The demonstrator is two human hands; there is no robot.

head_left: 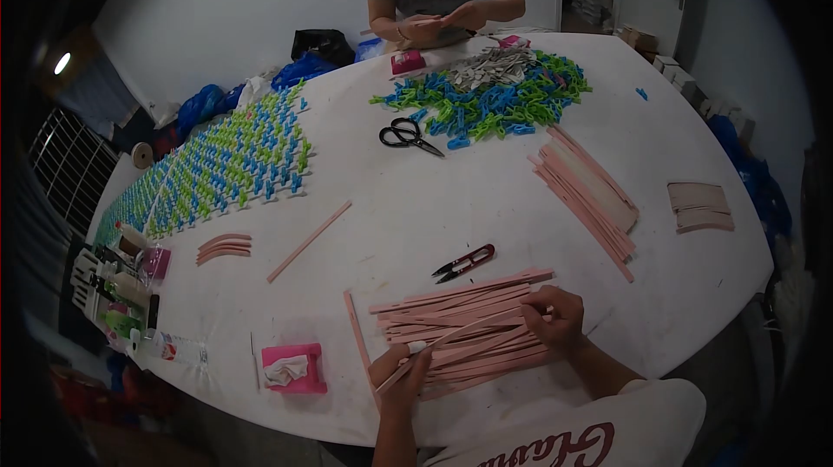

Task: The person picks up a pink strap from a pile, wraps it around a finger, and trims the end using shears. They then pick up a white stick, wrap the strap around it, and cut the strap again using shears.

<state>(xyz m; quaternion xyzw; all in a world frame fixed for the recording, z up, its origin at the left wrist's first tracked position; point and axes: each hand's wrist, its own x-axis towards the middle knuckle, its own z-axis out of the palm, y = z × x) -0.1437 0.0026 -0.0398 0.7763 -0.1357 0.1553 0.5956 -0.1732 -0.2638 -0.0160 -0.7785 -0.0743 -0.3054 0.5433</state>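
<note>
A long, narrow pink strip [473, 328] stretches at a slant between my two hands, above a loose pile of similar pink strips [495, 365]. My left hand [401, 382] pinches its lower left part, and something white is wrapped round one finger. At the upper right end, my right hand [555, 320] is closed on the strip with thumb and fingers together. Just beyond the pile lie thread snips [464, 263] with dark red handles. One single pink strip [360, 341] rests left of the pile, close to my left hand.
Opposite, a person's hands [442, 23] work behind a heap of blue and green clips [495, 107]. Black scissors [408, 137] lie nearby. Rows of clips [234, 155] cover the left side. A pink tissue box [295, 369] stands at left front; strip bundles [586, 198] lie right.
</note>
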